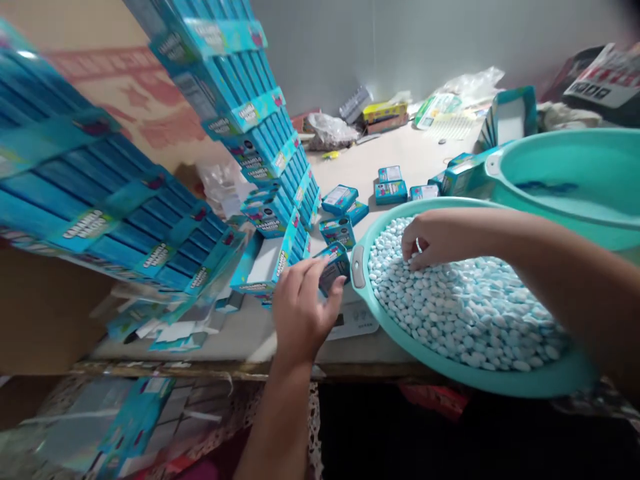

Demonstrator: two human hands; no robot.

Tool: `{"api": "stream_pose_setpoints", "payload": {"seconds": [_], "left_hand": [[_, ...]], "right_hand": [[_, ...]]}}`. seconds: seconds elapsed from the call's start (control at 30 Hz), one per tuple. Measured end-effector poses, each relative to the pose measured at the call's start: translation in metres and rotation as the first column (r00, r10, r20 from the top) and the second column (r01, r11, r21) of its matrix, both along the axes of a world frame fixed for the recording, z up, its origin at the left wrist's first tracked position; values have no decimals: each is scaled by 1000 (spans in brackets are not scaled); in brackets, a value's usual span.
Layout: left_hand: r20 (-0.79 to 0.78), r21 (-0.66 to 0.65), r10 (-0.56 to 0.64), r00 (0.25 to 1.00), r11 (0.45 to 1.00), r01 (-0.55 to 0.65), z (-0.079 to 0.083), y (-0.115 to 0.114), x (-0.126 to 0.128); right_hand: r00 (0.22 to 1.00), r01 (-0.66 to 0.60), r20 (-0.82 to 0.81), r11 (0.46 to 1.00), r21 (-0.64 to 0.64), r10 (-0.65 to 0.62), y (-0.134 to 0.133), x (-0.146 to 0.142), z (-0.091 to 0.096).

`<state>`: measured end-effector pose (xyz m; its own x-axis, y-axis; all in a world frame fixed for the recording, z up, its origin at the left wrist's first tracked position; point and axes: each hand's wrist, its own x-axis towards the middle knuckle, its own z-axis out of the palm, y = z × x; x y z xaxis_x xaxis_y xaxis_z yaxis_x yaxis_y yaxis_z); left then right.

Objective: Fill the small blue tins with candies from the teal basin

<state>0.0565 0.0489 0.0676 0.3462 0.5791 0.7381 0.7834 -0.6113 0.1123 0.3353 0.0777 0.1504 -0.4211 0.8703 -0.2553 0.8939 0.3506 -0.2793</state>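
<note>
Here's the left hand (303,310), palm down over the desk (420,150), thumb spread from the fingers and curved about a small blue box (336,272). Whether it actually grips, I can't tell. The box sits between that hand and the turquoise tub (450,373), by the white scale (361,324). Its printed face is towards us, the long axis seemingly running up the view with the top leaning a touch left. The fingers cover its left edge, so which end opens is hidden.

Over to the right hand (433,233): down in the tub, fingers curled towards the thumb, tips touching the white and pale blue candies (450,313). Any candies inside that curl are out of sight, and the forearm screens the tub's far right side.

Just left of the left hand, an open display tray (266,261) shows its pale floor. Behind it rises a tall stack of filled trays (250,110), cut off at the top; the left-hand stack (135,213) is blurred and runs out of frame. A second tub (595,177) is cropped at the right.
</note>
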Motion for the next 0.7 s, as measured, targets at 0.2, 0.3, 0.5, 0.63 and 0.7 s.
{"api": "stream_pose_setpoints", "payload": {"seconds": [0.2, 0.3, 0.5, 0.63, 0.7], "left_hand": [[-458, -335, 78, 886, 908, -253, 50, 26, 20], [-547, -416, -10, 837, 871, -261, 64, 35, 17], [-603, -553, -230, 764, 810, -193, 91, 47, 18], [-632, -589, -381, 675, 802, -100, 105, 50, 18], [-599, -614, -437, 671, 788, -35, 107, 48, 14]], "right_hand": [[990, 8, -143, 1000, -18, -11, 4, 9, 1], [985, 15, -174, 999, -43, -22, 10, 13, -5], [982, 21, -185, 998, -67, -33, 14, 17, -8], [979, 38, -195, 995, -88, -55, 14, 19, -7], [981, 50, -186, 996, -77, -63, 15, 19, -8]]}}
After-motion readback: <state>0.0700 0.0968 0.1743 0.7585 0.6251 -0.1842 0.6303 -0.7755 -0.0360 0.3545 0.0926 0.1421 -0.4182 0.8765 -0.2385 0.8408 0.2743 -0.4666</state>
